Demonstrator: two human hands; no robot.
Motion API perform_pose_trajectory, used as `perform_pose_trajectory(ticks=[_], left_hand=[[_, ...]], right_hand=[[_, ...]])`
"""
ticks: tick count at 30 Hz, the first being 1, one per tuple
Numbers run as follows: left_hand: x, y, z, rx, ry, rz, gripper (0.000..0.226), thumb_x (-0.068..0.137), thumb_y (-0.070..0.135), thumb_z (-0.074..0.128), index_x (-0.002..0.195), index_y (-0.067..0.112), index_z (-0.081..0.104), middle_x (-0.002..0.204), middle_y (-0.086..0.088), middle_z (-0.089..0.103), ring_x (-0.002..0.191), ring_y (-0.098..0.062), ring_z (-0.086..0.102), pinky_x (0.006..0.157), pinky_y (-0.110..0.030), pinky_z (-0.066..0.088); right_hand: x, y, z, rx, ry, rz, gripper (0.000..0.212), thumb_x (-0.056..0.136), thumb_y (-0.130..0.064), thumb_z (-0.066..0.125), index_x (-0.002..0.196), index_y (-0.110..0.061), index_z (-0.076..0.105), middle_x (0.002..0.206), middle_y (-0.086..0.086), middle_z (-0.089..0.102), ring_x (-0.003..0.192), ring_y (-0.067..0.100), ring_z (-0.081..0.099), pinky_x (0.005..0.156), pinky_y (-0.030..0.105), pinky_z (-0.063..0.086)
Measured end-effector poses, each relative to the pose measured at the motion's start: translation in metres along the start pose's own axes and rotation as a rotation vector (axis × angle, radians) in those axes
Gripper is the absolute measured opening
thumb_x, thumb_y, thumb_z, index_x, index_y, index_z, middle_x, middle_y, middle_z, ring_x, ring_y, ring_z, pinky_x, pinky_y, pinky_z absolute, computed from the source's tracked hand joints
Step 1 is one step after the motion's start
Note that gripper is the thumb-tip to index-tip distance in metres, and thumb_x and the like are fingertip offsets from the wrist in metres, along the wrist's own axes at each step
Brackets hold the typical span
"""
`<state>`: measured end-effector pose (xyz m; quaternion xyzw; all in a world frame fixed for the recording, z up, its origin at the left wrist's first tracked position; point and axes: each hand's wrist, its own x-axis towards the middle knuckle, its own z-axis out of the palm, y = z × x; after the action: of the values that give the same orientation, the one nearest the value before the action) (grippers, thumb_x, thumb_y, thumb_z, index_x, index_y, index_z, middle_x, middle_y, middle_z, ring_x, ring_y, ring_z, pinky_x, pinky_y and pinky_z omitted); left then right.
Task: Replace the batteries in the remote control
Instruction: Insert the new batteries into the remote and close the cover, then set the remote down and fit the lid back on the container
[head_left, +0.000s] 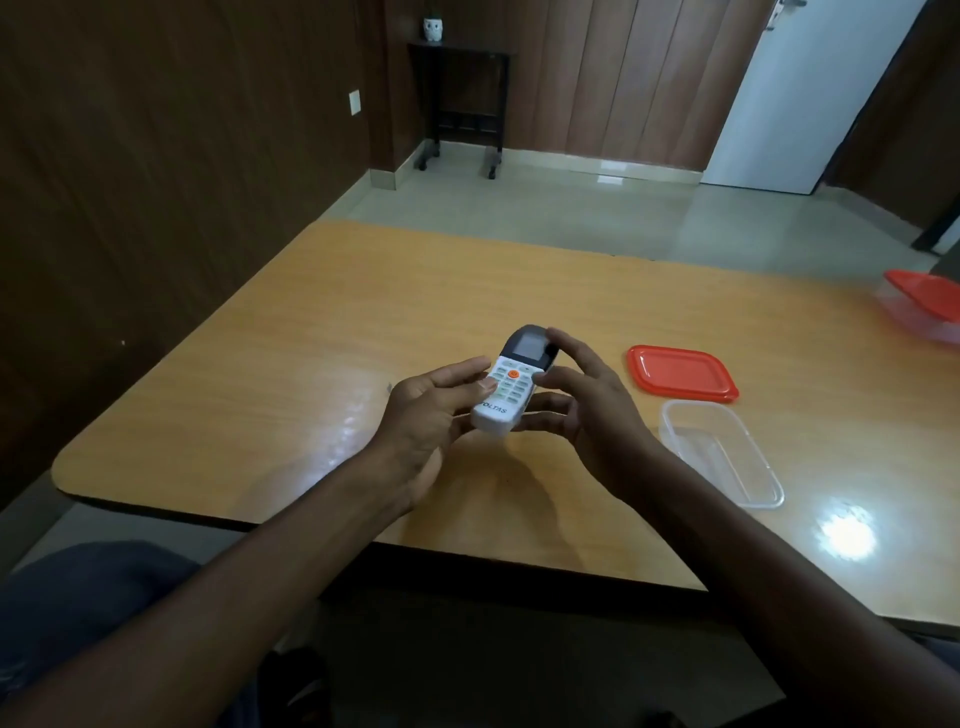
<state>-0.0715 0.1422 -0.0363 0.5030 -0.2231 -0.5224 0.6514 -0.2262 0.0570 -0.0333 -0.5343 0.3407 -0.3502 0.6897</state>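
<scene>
Left hand (431, 410) grips; right hand (587, 410) touches with curled fingers.

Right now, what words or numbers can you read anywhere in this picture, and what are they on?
"OLTAS": on the near end of the white remote control, below its buttons; the left hand hides what comes before it.
Button labels on the remote: too small to read.
Remote's screen: nothing readable shows.
Red lid, clear container, second red-lidded container, table: no writing visible.
</scene>
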Motion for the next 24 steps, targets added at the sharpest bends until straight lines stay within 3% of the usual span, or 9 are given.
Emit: perform_pose_trajectory(ticks=[5, 8, 13, 15, 18, 21, 24], left_hand=[[0.015, -0.008, 0.003, 0.089, 0.12, 0.022, 0.026, 0.091, 0.004, 0.067, 0.116, 0.004, 0.073, 0.104, -0.014, 0.077, 0.088, -0.022, 0.073, 0.076, -0.027, 0.06], [0.027, -0.009, 0.0, 0.134, 0.184, 0.0, 0.027, 0.094, 0.005, 0.062, 0.118, 0.005, 0.073, 0.109, -0.014, 0.076, 0.1, -0.025, 0.072, 0.092, -0.037, 0.059], [0.048, 0.008, -0.006, 0.139, 0.329, 0.006, 0.024, 0.094, 0.008, 0.057, 0.113, 0.011, 0.072, 0.101, -0.007, 0.074, 0.096, -0.021, 0.068, 0.092, -0.036, 0.058], [0.056, 0.017, -0.009, 0.111, 0.381, 0.02, 0.032, 0.095, 0.005, 0.053, 0.125, 0.009, 0.066, 0.088, -0.002, 0.067, 0.089, -0.022, 0.06, 0.086, -0.034, 0.053], [0.063, 0.022, -0.014, 0.114, 0.433, 0.027, 0.033, 0.094, 0.006, 0.052, 0.124, 0.012, 0.066, 0.076, -0.002, 0.06, 0.082, -0.023, 0.056, 0.081, -0.039, 0.055], [0.066, 0.021, -0.017, 0.144, 0.443, 0.01, 0.028, 0.093, 0.009, 0.054, 0.115, 0.016, 0.07, 0.075, -0.003, 0.062, 0.077, -0.023, 0.059, 0.09, -0.045, 0.058], [0.069, 0.019, -0.016, 0.154, 0.415, -0.006, 0.027, 0.092, 0.006, 0.053, 0.11, 0.017, 0.07, 0.08, -0.005, 0.064, 0.075, -0.023, 0.059, 0.087, -0.047, 0.059]], right_hand=[[0.024, 0.012, 0.012, -0.02, 0.163, 0.128, 0.074, 0.089, -0.003, 0.071, 0.149, -0.018, 0.032, 0.115, 0.024, 0.069, 0.087, 0.033, 0.076, 0.067, 0.037, 0.062], [0.048, 0.012, 0.017, -0.087, 0.227, 0.198, 0.073, 0.085, -0.006, 0.077, 0.144, -0.012, 0.034, 0.112, 0.022, 0.07, 0.088, 0.03, 0.076, 0.062, 0.033, 0.06], [0.101, 0.01, 0.032, -0.189, 0.252, 0.178, 0.053, 0.081, -0.005, 0.081, 0.126, 0.001, 0.055, 0.104, 0.024, 0.073, 0.082, 0.031, 0.077, 0.061, 0.037, 0.063], [0.121, 0.012, 0.041, -0.225, 0.284, 0.15, 0.041, 0.079, -0.005, 0.082, 0.114, 0.0, 0.061, 0.102, 0.023, 0.073, 0.079, 0.032, 0.077, 0.062, 0.039, 0.064], [0.149, 0.01, 0.055, -0.333, 0.336, 0.114, 0.019, 0.08, -0.006, 0.081, 0.085, -0.009, 0.063, 0.095, 0.018, 0.073, 0.073, 0.029, 0.077, 0.063, 0.041, 0.065], [0.175, 0.01, 0.065, -0.471, 0.393, 0.103, 0.014, 0.075, -0.012, 0.081, 0.073, -0.01, 0.067, 0.081, 0.015, 0.075, 0.061, 0.027, 0.075, 0.066, 0.044, 0.065], [0.195, 0.014, 0.069, -0.495, 0.416, 0.118, 0.02, 0.069, -0.018, 0.086, 0.077, -0.006, 0.072, 0.076, 0.013, 0.075, 0.058, 0.026, 0.075, 0.067, 0.044, 0.065]])
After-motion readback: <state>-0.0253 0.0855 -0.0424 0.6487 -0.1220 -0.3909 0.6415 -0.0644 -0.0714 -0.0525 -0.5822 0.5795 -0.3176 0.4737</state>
